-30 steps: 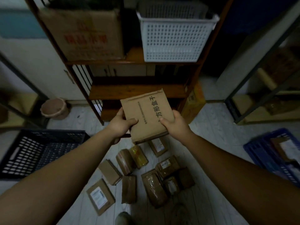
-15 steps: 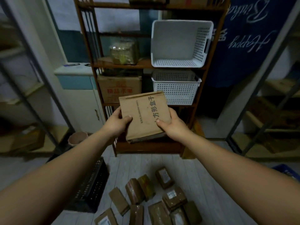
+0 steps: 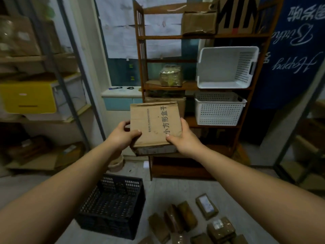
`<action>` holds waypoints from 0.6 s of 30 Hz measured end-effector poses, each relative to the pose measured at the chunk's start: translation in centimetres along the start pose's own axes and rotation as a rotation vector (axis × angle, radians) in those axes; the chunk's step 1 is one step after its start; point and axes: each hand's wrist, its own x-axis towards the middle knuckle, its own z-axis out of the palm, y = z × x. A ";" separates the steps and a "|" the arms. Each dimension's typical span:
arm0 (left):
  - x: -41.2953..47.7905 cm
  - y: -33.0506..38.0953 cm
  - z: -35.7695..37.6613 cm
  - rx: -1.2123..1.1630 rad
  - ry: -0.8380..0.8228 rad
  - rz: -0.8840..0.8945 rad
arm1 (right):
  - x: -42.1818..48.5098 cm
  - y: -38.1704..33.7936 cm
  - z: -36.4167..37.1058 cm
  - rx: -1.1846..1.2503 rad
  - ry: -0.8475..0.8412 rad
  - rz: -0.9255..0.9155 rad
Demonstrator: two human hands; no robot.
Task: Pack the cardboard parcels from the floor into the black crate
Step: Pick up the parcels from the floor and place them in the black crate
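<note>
Cardboard parcel [image 3: 155,123] held | left hand [image 3: 122,133] fingers curled round it | right hand [image 3: 182,138] likewise

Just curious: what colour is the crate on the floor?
The crate is black, with grid holes; head view shows it.

Dim room, a cool bluish cast; softest light off the papered window [image 3: 140,29]. Edges bow and blur, corners sink into shadow.
</note>
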 end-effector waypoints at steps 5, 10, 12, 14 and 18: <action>0.2 -3.5 -10.5 0.060 -0.025 -0.022 | 0.8 -2.9 11.3 0.035 -0.016 0.046; 1.6 -6.2 -17.6 0.147 -0.042 -0.041 | 1.5 -4.6 19.1 0.044 -0.056 0.092; 2.8 -7.5 -19.5 0.157 -0.047 -0.051 | 2.5 -4.9 21.2 0.020 -0.070 0.087; 4.4 -8.6 -20.9 0.151 -0.066 -0.054 | 4.0 -4.8 23.0 0.000 -0.074 0.089; 8.6 -10.4 -23.3 0.175 -0.106 -0.078 | 8.1 -4.2 26.5 -0.030 -0.087 0.113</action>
